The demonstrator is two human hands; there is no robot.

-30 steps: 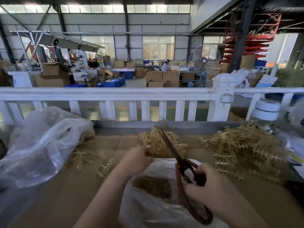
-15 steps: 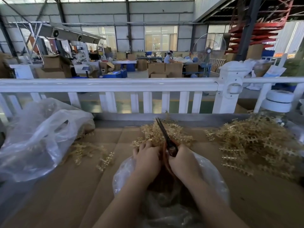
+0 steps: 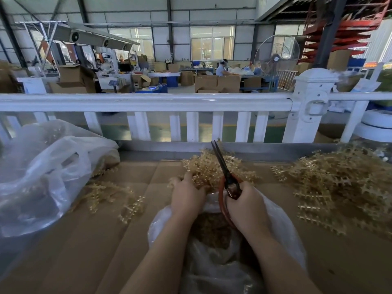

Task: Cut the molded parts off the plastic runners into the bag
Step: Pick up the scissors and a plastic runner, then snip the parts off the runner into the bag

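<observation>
At the near edge of the desk (image 3: 63, 251) an open clear bag (image 3: 284, 230) sits between the forearms, and a brownish heap of cut parts (image 3: 212, 230) covers its bottom, so a fair share of the work looks done. Just beyond its mouth the right hand (image 3: 246, 205) curls round the red handles of the scissors (image 3: 224, 170), blades pressed together and pointing away. The left hand (image 3: 186, 196) reaches into the middle pile of runners (image 3: 203, 168); whether its fingers pinch one I cannot tell. Much is left: a big pile (image 3: 339, 183) toward the right edge, a few scattered runners (image 3: 114, 198) left of centre. At the far left corner a second clear bag (image 3: 42, 170) lies slumped, contents unclear
</observation>
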